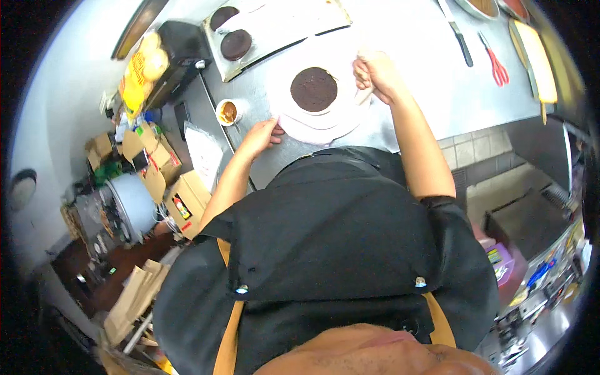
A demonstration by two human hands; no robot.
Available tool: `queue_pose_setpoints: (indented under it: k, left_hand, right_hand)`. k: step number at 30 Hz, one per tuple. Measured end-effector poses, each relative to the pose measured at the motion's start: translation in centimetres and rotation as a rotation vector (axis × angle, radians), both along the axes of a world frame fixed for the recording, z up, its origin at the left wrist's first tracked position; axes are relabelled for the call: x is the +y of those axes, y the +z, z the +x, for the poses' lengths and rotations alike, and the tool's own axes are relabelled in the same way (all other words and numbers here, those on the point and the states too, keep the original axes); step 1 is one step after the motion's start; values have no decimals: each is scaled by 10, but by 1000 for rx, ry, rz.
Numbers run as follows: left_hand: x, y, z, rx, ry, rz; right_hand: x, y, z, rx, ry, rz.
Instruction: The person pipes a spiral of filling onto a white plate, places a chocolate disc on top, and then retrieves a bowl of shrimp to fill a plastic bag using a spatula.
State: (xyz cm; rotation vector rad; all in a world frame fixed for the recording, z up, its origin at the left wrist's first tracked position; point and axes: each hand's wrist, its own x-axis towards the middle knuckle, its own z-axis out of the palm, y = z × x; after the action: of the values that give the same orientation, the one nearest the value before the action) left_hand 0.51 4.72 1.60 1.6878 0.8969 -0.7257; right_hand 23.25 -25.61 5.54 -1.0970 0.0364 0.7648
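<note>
A round dark chocolate cake layer [314,90] lies on a white round support [307,133], at the front of the metal table. Glare washes out much of the support's outline. My left hand [262,136] is at its left rim, thumb and fingertips against the edge; whether they grip it is unclear. To the right of the cake, my right hand [377,75] is closed in a fist around a pale, soft-looking object [363,95]. Part of that object sticks out below the fist, and brightness hides what it is.
A lined baking tray [281,23] holds dark cake rounds [236,45] at the back left. A small white cup [228,113] with brown sauce and a spoon stands left. Right are a black-handled knife [461,44], red-handled scissors [498,70] and a long yellow-topped item [536,61].
</note>
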Motion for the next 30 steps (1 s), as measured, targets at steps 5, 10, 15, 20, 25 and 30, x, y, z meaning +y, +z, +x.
queue_pose_setpoints:
  k: [5,10,15,20,25,30]
  left_hand:
    - [-8,65,18,-442,-231,634]
    - [-74,224,66,-1434,-461,1051]
    - [-91,245,53,-1136,-685,1169]
    - [-110,247,31,-975,-429,953]
    - [-140,282,22,-929,-448,989]
    - [-167,291,8,-789,-394,797]
  right_hand:
    - [-12,63,1,-362,34,-191]
    - [29,138,-26,-781,409,-380]
    - [51,149,-35,-1013,501,-474]
    - [42,175,-58,-1326,393,-434]
    - [40,182,-57,-1798,389,-435]
    - [27,183,-61,-2046,284,-318]
